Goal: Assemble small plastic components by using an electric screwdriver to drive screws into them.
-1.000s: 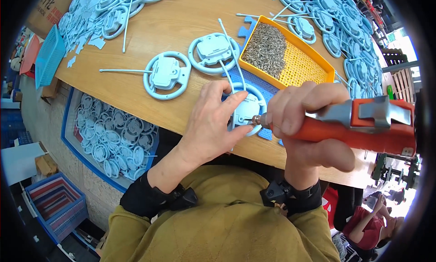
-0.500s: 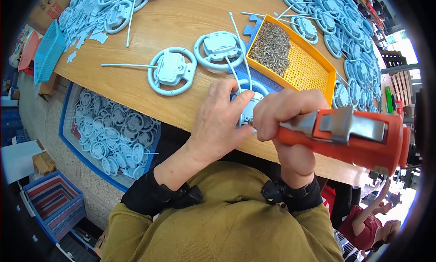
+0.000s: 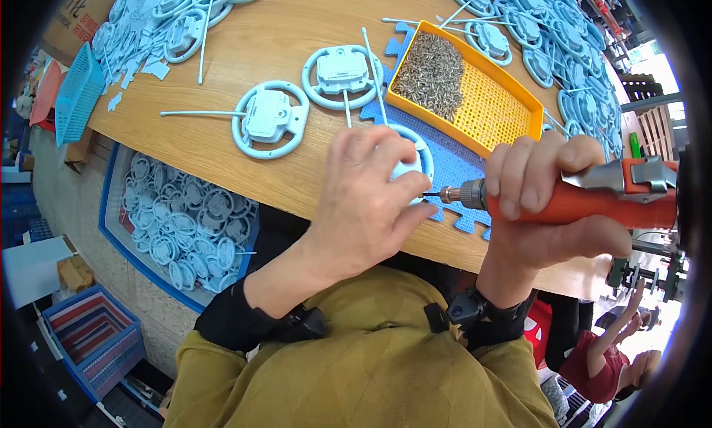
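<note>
left hand (image 3: 368, 198) on pale-blue wheel (image 3: 417, 158) | right hand (image 3: 547, 205) holds orange screwdriver (image 3: 586, 202)

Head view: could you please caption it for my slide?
Left hand steadies a pale blue wheel part while right hand drives an orange electric screwdriver.

I see bare wooden tabletop (image 3: 311, 27) open toward the far left. Ahead, two pale blue plastic wheel-shaped parts (image 3: 269, 119) with thin rods, and an orange plastic tray of screws (image 3: 504, 101), block passage. Blue foam mat (image 3: 452, 168) lies crowded under both hands.
</note>
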### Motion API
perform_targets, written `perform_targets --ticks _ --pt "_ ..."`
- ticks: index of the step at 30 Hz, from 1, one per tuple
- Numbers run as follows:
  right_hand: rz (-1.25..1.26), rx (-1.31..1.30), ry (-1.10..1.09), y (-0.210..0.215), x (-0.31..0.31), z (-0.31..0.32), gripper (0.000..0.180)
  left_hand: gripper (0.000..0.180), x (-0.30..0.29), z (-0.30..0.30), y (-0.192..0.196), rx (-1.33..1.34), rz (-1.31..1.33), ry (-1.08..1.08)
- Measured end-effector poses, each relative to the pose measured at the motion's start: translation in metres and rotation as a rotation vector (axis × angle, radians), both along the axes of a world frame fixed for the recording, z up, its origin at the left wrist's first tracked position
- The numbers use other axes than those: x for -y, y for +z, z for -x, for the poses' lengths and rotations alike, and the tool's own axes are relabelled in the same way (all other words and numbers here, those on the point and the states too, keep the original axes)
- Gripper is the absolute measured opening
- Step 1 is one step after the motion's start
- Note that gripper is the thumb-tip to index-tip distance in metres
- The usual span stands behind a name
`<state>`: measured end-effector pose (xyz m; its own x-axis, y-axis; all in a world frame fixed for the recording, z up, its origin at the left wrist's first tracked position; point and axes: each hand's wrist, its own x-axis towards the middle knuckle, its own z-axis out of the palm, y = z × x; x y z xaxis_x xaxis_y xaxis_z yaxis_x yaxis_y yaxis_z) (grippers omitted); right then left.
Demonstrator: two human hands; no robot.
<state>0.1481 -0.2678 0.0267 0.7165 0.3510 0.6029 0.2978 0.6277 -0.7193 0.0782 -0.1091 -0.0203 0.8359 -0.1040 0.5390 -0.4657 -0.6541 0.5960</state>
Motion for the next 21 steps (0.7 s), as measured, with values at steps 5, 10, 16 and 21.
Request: perform_targets --ticks 5,10,16,21 --pt "-0.016 0.023 0.000 0.010 0.014 0.007 0.076 0.021 0.011 -0.009 -0.008 0.011 0.116 -0.098" --pt "-0.089 -0.013 -0.055 0.013 0.021 0.016 0.074 0.019 0.016 -0.010 -0.007 0.022 0.104 -0.193" --pt "-0.054 0.001 -0.096 0.012 0.026 0.024 0.070 0.017 0.018 -0.011 0.007 -0.043 -0.077 -0.295" --pt "-0.032 -0.007 -0.086 0.010 0.022 0.028 0.071 0.017 0.018 -0.011 0.015 -0.081 -0.149 -0.346"
